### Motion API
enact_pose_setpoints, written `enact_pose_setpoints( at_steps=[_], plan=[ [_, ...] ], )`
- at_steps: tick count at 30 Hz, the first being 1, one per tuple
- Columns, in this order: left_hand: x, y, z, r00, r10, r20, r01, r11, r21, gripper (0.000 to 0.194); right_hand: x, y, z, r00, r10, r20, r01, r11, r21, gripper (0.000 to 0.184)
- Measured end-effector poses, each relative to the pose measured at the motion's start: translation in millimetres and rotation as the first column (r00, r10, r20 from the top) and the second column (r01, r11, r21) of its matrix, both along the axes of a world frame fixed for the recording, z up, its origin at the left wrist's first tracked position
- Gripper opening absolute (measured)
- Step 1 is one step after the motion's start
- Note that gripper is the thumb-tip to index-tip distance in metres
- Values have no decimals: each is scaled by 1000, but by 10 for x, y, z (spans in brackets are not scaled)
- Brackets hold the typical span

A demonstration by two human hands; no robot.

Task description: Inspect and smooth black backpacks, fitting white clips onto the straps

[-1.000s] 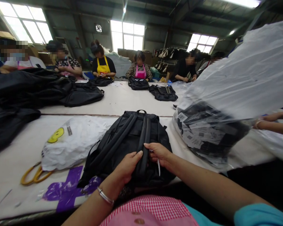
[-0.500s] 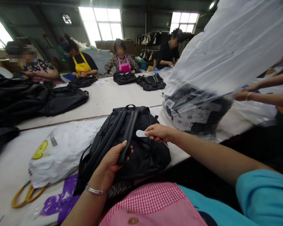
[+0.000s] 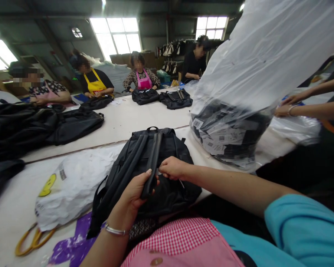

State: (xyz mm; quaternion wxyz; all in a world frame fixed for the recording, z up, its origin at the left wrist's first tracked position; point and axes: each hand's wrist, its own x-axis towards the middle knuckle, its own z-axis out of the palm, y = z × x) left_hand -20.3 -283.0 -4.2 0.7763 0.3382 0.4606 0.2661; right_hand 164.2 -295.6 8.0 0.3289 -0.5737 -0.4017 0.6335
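Note:
A black backpack (image 3: 172, 144) lies on the table in front of me, its two padded shoulder straps facing up. My left hand (image 3: 137, 185) is closed around the lower part of one shoulder strap (image 3: 153, 155), thumb on top. Just right of that strap, my right hand (image 3: 172, 168) pinches a small white tag (image 3: 159, 171). Most of the tag is hidden by the fingers and the strap edge. A thin white strip (image 3: 182, 183) shows below the right hand against the bag.
Left of the backpack lie a white plastic bag (image 3: 75, 185) full of white pieces, yellow-handled scissors (image 3: 35, 241) and purple film (image 3: 78, 237). A large clear bag (image 3: 225, 129) stands at right, beside a co-worker's hands (image 3: 292, 105). Black bags (image 3: 75, 124) and several co-workers line the far side.
My right hand has moved left and down to the strap, bringing the white tag against its edge. My left hand keeps its hold. The view has shifted slightly.

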Motion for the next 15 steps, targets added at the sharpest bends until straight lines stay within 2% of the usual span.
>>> enact_pose_setpoints(
  at_steps=[2, 6, 11, 15],
  plan=[
    [12, -32, -45, 999, -21, -38, 23, 998, 57, 30, -117, 36, -53, 993, -39, -113, 34, 998, -50, 13],
    [-12, -68, -120, 996, -16, -89, 29, 989, 144, 41, -204, 54, -104, 981, -12, -195, -12, 992, -124, 20],
    [16, -97, -217, 989, 47, -143, -12, 972, 234, 42, -265, 21, -175, 963, -181, -199, 142, 970, -195, 21],
    [79, -110, -261, 992, 92, -91, -74, 982, 176, 38, -318, 19, -227, 953, -214, -213, 183, 970, -159, 19]
  ],
)
